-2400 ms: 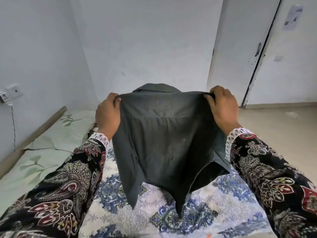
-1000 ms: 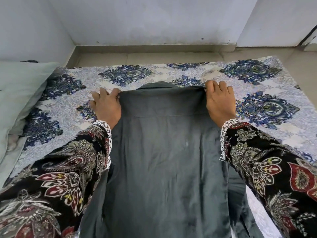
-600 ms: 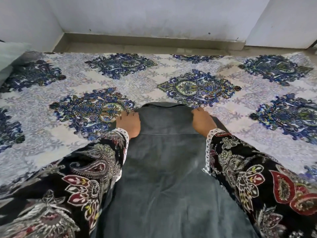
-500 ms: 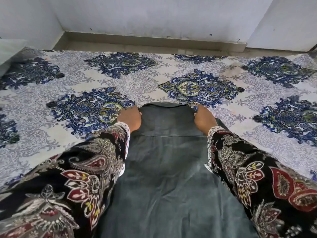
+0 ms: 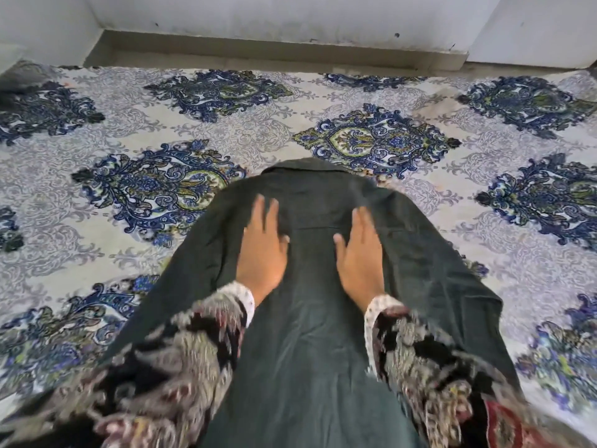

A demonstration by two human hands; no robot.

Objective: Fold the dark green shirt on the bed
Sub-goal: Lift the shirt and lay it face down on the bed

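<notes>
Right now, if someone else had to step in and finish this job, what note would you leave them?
Left hand: open, flat on the dark green shirt, fingers straight.
Right hand: open, flat on the shirt beside the left.
Shirt: spread on the patterned bedsheet, collar end away from the person, near end out of frame.
Done: shirt laid down on the bed.
Left: no fold is visible yet; all the folding remains.

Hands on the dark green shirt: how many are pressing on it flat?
2. The left hand lies flat on the dark green cotton shirt, left of its middle; the right hand lies flat right of it. Neither hand is hidden.
</notes>
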